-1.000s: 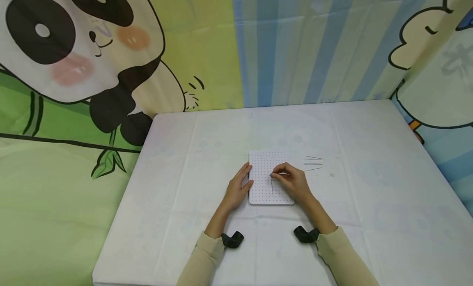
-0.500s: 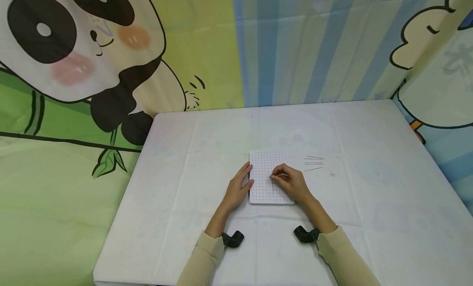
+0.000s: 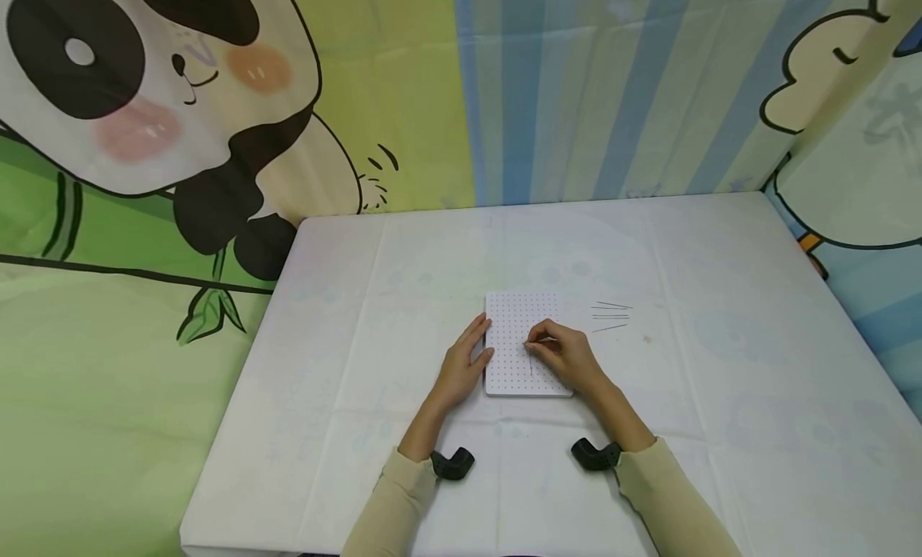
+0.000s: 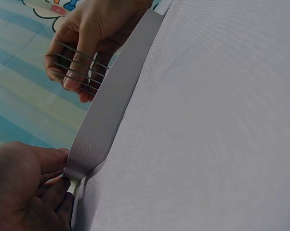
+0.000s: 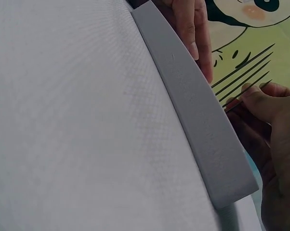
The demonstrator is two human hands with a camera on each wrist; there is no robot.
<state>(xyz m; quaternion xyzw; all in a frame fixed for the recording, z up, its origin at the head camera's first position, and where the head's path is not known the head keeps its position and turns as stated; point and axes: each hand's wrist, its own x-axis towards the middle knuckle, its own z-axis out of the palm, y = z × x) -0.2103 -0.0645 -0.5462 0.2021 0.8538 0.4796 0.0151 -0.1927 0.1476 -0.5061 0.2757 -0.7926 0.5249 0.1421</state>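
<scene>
A white pegboard [image 3: 507,365] with rows of small holes lies on the table in the head view. Several thin, dark, pointed metal needles [image 5: 243,66] stand upright in it, side by side in a row. My right hand [image 3: 565,353] is over the board's right half, its thumb and forefinger pinching the needle [image 5: 233,107] at the row's near end. My left hand [image 3: 461,369] rests along the board's left edge, fingers extended and touching its side. In the left wrist view, the right hand [image 4: 94,33] appears behind the needles, and the left hand [image 4: 19,183] touches the board's corner.
Several loose needles [image 3: 610,315] lie on the white tablecloth [image 3: 720,365] right of the board. A black wrist device [image 3: 454,464] sits at the left wrist, another black device [image 3: 595,454] at the right. A printed panda curtain [image 3: 403,93] hangs behind the table.
My right hand's pinching fingertips have lowered slightly toward the board. The left hand, the board and the loose needles stay in place.
</scene>
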